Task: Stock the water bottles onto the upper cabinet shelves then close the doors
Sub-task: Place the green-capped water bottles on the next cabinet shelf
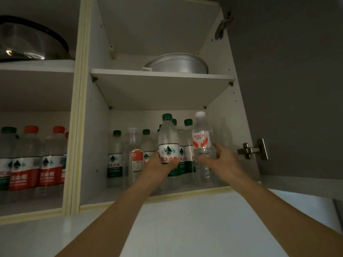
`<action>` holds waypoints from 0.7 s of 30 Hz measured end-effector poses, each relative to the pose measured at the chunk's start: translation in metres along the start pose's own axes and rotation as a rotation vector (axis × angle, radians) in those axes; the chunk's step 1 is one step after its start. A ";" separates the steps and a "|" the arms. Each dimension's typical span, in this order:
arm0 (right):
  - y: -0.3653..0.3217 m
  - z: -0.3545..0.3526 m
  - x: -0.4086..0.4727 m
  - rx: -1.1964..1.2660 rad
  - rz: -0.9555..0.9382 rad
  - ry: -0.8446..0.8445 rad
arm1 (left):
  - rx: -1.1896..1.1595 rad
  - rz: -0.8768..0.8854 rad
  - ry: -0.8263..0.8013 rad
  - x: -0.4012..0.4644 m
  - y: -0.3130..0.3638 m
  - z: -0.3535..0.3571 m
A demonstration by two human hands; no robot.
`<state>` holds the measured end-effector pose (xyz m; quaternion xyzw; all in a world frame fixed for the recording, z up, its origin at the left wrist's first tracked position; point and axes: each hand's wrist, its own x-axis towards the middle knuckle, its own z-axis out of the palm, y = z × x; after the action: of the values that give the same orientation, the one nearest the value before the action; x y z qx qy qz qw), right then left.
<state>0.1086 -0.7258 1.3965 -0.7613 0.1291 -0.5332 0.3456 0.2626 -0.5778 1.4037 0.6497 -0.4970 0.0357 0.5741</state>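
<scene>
1. The cabinet [85,127] is seen from below with its right door [287,89] swung open; the lower shelf [130,199] of the right bay already carries a row of standing bottles [146,154] toward the back, and the left bay is stocked as well.
2. A metal basin [176,64] is kept on the upper shelf [159,74], so free room is judged to lie at the front of the lower shelf.
3. Both bottles should be lowered upright onto that front strip, clear of the back row, and let go only once their bases sit flat; a knock could topple the neighbours.
4. A green-cap bottle [168,140] is gripped low on its label by the left hand [159,167], fingers wrapped round it, just above the shelf.
5. A white-cap bottle [202,138] is held beside it by the right hand [217,160], thumb and fingers curled about its lower body.
</scene>
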 end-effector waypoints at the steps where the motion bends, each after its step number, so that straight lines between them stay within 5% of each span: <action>1: 0.002 -0.004 0.000 -0.018 0.002 0.023 | -0.004 0.006 -0.003 0.002 0.001 0.005; 21: 0.031 -0.026 -0.010 -0.156 -0.037 0.195 | 0.382 0.040 0.251 0.004 0.023 0.088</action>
<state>0.0862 -0.7526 1.3737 -0.7326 0.1892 -0.5993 0.2615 0.2024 -0.6457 1.3929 0.7271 -0.4187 0.2209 0.4972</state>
